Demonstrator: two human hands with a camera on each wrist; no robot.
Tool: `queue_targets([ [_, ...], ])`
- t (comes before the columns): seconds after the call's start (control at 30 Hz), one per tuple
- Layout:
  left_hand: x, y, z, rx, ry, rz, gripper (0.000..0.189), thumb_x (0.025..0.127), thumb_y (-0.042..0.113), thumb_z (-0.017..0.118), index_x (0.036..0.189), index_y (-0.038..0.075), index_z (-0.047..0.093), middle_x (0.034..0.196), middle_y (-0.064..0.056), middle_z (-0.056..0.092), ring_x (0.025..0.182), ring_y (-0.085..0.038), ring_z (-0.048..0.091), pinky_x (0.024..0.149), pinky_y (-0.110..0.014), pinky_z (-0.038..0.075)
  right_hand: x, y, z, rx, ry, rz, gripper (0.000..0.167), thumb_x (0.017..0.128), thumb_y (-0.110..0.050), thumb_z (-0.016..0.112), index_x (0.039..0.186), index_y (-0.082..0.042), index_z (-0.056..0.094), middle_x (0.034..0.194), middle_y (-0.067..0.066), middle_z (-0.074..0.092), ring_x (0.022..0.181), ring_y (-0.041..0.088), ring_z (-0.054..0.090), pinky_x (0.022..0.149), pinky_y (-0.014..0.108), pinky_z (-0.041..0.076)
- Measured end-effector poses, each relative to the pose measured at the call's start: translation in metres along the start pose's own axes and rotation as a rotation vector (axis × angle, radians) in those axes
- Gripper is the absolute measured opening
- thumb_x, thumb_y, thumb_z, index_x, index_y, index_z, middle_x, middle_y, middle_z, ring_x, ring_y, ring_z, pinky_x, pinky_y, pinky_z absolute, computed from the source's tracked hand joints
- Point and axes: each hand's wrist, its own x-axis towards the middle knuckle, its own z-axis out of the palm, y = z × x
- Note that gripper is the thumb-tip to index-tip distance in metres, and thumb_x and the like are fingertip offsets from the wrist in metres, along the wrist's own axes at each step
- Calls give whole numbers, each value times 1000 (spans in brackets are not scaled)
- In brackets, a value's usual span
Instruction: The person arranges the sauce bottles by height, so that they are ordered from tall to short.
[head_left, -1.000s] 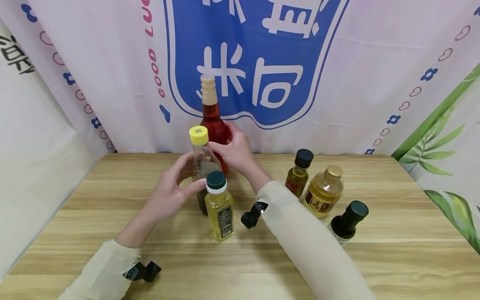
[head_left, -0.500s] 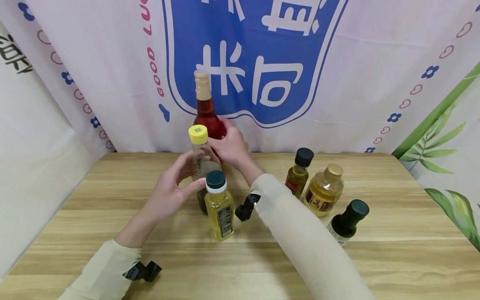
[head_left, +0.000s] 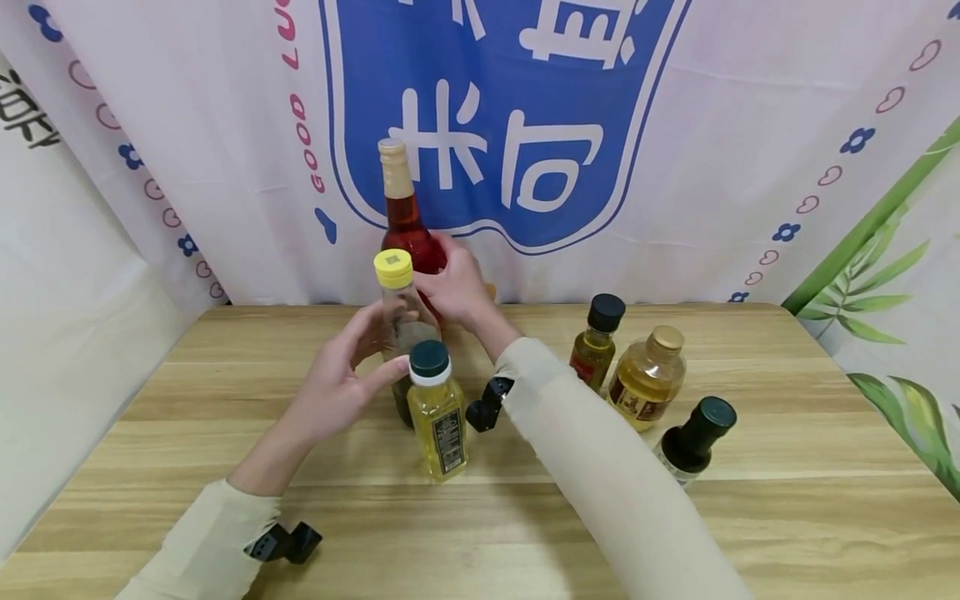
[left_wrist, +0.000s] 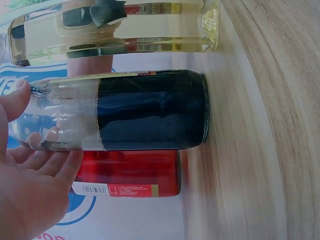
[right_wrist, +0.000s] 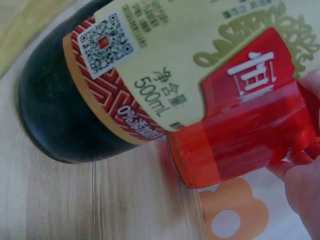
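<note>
My right hand (head_left: 461, 287) grasps the red bottle (head_left: 402, 215) by its body, with the cream-wrapped neck rising above my fingers; I cannot tell whether its base touches the wood. My left hand (head_left: 337, 387) is around the upper part of the yellow-capped bottle (head_left: 408, 325), thumb on the near side and fingers behind, showing through the glass. That bottle stands just in front of the red one, dark liquid in its lower part, and its cream label reads 500mL. Just nearer to me, a little apart from it, stands the green-capped bottle (head_left: 438, 421) of pale yellow oil. Beyond my right forearm are the black-capped bottle (head_left: 594, 357), the gold-capped bottle (head_left: 648, 382) and the dark green bottle (head_left: 690, 442), upright on the wooden tabletop (head_left: 525, 533). A printed curtain (head_left: 720, 175) hangs behind everything.
</note>
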Motion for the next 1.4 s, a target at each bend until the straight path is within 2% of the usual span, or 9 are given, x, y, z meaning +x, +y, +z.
queue_targets([
  [0.1, 0, 0, 0, 5, -2, -3, 63, 102, 8, 70, 159, 12, 44, 160, -11, 53, 145, -35, 55, 111, -12, 45, 1, 1, 1, -5, -5, -3, 66, 99, -23, 75, 158, -18, 44, 154, 6, 56, 141, 27, 54, 118, 49, 51],
  [0.3, 0, 0, 0, 10, -4, -8, 63, 102, 9, 70, 159, 12, 44, 160, -11, 53, 145, -34, 55, 119, -40, 48, 2, 4, 2, -8, -7, 3, 68, 100, -22, 75, 160, -19, 42, 157, 5, 53, 143, 26, 53, 119, 48, 49],
  [0.37, 1, 0, 0, 9, -4, -9, 62, 102, 9, 70, 159, 12, 44, 159, -11, 54, 144, -33, 56, 118, -35, 48, 2, 4, 2, -17, -10, 5, 69, 100, -22, 75, 160, -20, 42, 158, 5, 53, 143, 26, 53, 119, 48, 49],
  [0.5, 1, -1, 0, 0, -3, 0, 62, 102, 8, 70, 159, 12, 45, 159, -12, 54, 143, -34, 56, 112, -15, 46, 3, 5, 2, -31, -19, 7, 68, 100, -21, 74, 160, -20, 42, 158, 6, 53, 143, 27, 53, 120, 49, 49],
  [0.6, 1, -1, 1, -3, -3, 9, 62, 102, 8, 70, 159, 11, 45, 159, -12, 54, 143, -34, 56, 111, -13, 45, 3, 4, 2, -36, -27, 1, 68, 100, -22, 74, 160, -19, 42, 158, 6, 53, 143, 27, 53, 120, 49, 49],
  [0.73, 1, -1, 0, 4, -2, 4, 62, 102, 7, 69, 159, 11, 45, 159, -11, 54, 144, -34, 55, 115, -23, 47, 4, 1, -1, -62, -50, 7, 69, 100, -21, 75, 160, -19, 42, 157, 6, 54, 141, 25, 54, 119, 48, 49],
  [0.9, 0, 0, -1, 9, -2, -6, 62, 102, 8, 69, 159, 11, 44, 159, -11, 54, 144, -33, 56, 116, -29, 48, 5, -8, -6, -123, -79, 66, 71, 98, -22, 77, 161, -18, 42, 156, 5, 55, 140, 25, 56, 118, 46, 50],
  [1.13, 1, 0, -1, 10, -6, -9, 62, 102, 9, 69, 159, 12, 44, 159, -11, 54, 145, -33, 55, 119, -48, 47, 4, -17, -10, -140, -105, 128, 71, 98, -24, 78, 160, -18, 44, 156, 5, 56, 136, 24, 58, 118, 45, 51],
  [1.4, 1, -1, -1, -7, -9, 4, 62, 102, 7, 69, 159, 12, 44, 160, -12, 53, 143, -34, 56, 109, -10, 45, 3, -19, -10, -158, -104, 127, 70, 98, -22, 77, 160, -18, 45, 156, 5, 56, 137, 24, 58, 118, 44, 51],
])
